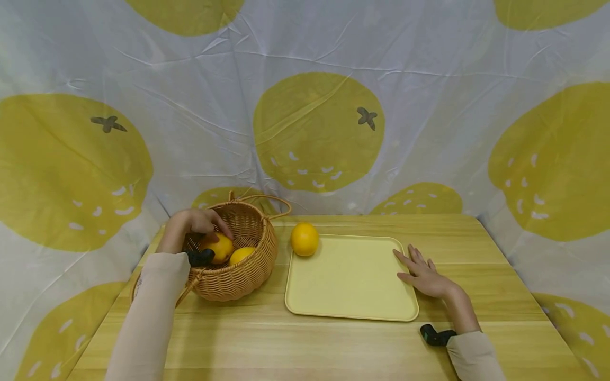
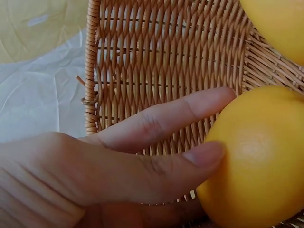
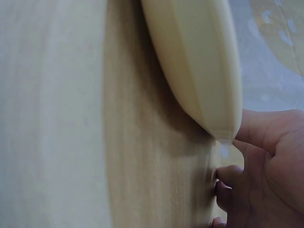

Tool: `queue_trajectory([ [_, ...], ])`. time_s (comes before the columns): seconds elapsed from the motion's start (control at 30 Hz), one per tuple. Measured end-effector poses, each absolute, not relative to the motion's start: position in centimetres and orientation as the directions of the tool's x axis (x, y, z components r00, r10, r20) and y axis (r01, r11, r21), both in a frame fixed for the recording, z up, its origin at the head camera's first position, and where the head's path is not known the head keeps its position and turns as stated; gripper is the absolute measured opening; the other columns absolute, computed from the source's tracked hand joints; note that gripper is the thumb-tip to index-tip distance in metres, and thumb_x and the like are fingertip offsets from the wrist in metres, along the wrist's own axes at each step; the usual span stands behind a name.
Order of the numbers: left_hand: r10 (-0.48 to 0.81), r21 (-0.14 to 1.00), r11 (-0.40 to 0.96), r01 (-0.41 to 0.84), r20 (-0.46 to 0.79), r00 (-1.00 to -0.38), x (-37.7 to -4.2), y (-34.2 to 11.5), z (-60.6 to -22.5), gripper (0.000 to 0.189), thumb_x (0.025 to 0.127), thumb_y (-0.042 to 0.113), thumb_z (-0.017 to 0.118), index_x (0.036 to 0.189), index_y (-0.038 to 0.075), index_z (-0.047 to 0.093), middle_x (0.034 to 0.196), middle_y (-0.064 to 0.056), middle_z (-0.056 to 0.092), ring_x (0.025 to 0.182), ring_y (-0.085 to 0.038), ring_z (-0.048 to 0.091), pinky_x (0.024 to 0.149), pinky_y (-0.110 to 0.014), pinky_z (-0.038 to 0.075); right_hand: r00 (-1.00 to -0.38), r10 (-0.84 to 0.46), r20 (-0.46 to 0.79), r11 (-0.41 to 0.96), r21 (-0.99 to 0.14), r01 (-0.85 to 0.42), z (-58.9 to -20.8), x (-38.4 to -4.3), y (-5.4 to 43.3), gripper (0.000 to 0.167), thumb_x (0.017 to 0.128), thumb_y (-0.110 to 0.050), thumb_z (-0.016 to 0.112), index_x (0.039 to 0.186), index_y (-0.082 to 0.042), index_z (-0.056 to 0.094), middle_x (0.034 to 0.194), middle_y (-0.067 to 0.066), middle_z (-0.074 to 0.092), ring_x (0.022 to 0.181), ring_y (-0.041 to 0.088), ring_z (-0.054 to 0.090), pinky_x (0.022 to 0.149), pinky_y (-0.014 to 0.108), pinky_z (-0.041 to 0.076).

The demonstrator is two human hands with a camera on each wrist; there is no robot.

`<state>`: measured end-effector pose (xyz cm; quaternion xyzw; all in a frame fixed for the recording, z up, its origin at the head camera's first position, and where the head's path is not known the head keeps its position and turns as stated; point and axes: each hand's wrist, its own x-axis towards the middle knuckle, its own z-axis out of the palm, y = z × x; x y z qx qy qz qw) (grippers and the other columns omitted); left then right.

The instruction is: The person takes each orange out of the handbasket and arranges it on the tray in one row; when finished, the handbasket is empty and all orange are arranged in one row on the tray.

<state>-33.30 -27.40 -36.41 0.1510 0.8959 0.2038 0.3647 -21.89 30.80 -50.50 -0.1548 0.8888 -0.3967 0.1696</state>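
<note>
Left hand: the left hand [image 1: 197, 221] is inside the wicker basket [image 1: 238, 286] and grips an orange-yellow fruit [image 1: 220, 248]; the thumb presses on its side and a fingertip touches its edge.
Right hand: the right hand [image 1: 425, 276] has its fingers spread and rather straight, and it touches the right rim of the pale yellow tray [image 1: 352, 280]. The right wrist view is somewhat blurred, so I cannot say how firmly it touches.
Gripped fruit: it is in the basket, just beside a second yellow fruit [image 1: 241, 256], which lies more to the right.
Basket: it stands to the left of the tray, apart from it; one looped handle [image 1: 288, 206] leans out at the far right side.
Orange by the tray: a round orange [image 1: 304, 239] is at the far left corner of the tray.
Wrists: each has a black device, and beige sleeves [image 1: 147, 312] cover the forearms.
Counter: the wood-grain counter [image 1: 305, 344] carries the basket and the tray.
Background: a white cloth [image 1: 429, 121] with large yellow fruit prints hangs behind and at both sides.
</note>
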Motion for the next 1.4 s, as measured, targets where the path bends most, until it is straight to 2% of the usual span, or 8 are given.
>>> queue_trajectory([
  [0.17,0.461,0.542,0.829,0.137,-0.526,-0.715,-33.5,-27.4,-37.0,0.032,0.094,-0.004,0.065,0.125,-0.001,0.073,0.136,-0.024,0.062,0.08,-0.015,0.045,0.072,-0.029,0.043,-0.895,-0.409,-0.175,0.638,-0.756,-0.144,-50.5,-22.0,30.9,0.067,0.11,-0.025,0.051,0.164,0.0,0.02,0.166,0.036,-0.017,0.153,0.055,-0.02,0.112,0.076,-0.022],
  [0.43,0.474,0.532,0.835,0.137,-0.571,-0.67,-33.7,-27.5,-37.2,0.032,0.101,0.005,0.062,0.131,0.001,0.071,0.148,-0.023,0.057,0.12,-0.028,0.057,0.091,-0.034,0.051,-0.896,-0.411,-0.169,0.646,-0.747,-0.155,-50.6,-22.0,30.9,0.068,0.11,-0.025,0.051,0.164,0.0,0.02,0.166,0.037,-0.017,0.153,0.056,-0.02,0.112,0.077,-0.021],
  [0.57,0.49,0.527,0.837,0.146,-0.605,-0.628,-33.6,-27.5,-37.3,0.036,0.101,0.011,0.063,0.136,0.002,0.067,0.151,-0.022,0.055,0.138,-0.036,0.052,0.105,-0.039,0.051,-0.897,-0.408,-0.172,0.647,-0.747,-0.151,-50.5,-22.0,30.9,0.068,0.11,-0.026,0.051,0.164,0.0,0.02,0.166,0.036,-0.016,0.153,0.056,-0.02,0.112,0.076,-0.022],
  [0.63,0.494,0.536,0.833,0.136,-0.612,-0.617,-33.5,-27.6,-37.3,0.037,0.101,0.01,0.064,0.137,0.002,0.066,0.15,-0.021,0.056,0.134,-0.033,0.055,0.103,-0.036,0.052,-0.896,-0.409,-0.172,0.644,-0.75,-0.151,-50.5,-22.0,30.8,0.068,0.109,-0.026,0.051,0.164,0.0,0.02,0.166,0.036,-0.016,0.153,0.056,-0.02,0.112,0.076,-0.022],
  [0.7,0.498,0.546,0.828,0.126,-0.615,-0.612,-33.5,-27.6,-37.4,0.036,0.1,0.009,0.064,0.136,0.001,0.066,0.148,-0.021,0.058,0.122,-0.026,0.06,0.094,-0.032,0.053,-0.896,-0.41,-0.172,0.644,-0.75,-0.151,-50.5,-22.0,30.9,0.068,0.11,-0.025,0.051,0.164,0.0,0.02,0.166,0.037,-0.017,0.153,0.056,-0.02,0.112,0.076,-0.022],
  [0.83,0.504,0.556,0.821,0.128,-0.602,-0.619,-33.6,-27.7,-37.5,0.033,0.099,0.007,0.066,0.131,0.001,0.068,0.143,-0.02,0.06,0.106,-0.017,0.059,0.085,-0.028,0.051,-0.895,-0.41,-0.172,0.645,-0.749,-0.152,-50.4,-22.0,30.8,0.068,0.11,-0.026,0.051,0.164,0.001,0.019,0.166,0.037,-0.017,0.152,0.056,-0.02,0.112,0.077,-0.022],
  [1.17,0.541,0.621,0.771,0.142,-0.521,-0.66,-33.7,-27.9,-38.0,0.03,0.098,0.007,0.068,0.128,0.002,0.07,0.135,-0.018,0.062,0.111,-0.021,0.058,0.088,-0.028,0.052,-0.896,-0.409,-0.174,0.641,-0.754,-0.146,-50.5,-22.0,30.8,0.068,0.109,-0.025,0.052,0.164,0.0,0.021,0.166,0.036,-0.016,0.153,0.056,-0.019,0.112,0.077,-0.021],
  [1.4,0.558,0.68,0.729,0.071,-0.532,-0.637,-34.1,-27.9,-38.1,0.034,0.099,0.005,0.067,0.132,-0.002,0.066,0.137,-0.022,0.059,0.109,-0.021,0.059,0.087,-0.03,0.055,-0.896,-0.408,-0.174,0.647,-0.747,-0.15,-50.6,-22.0,30.9,0.068,0.11,-0.026,0.051,0.164,-0.001,0.019,0.166,0.036,-0.017,0.153,0.055,-0.02,0.113,0.076,-0.021],
])
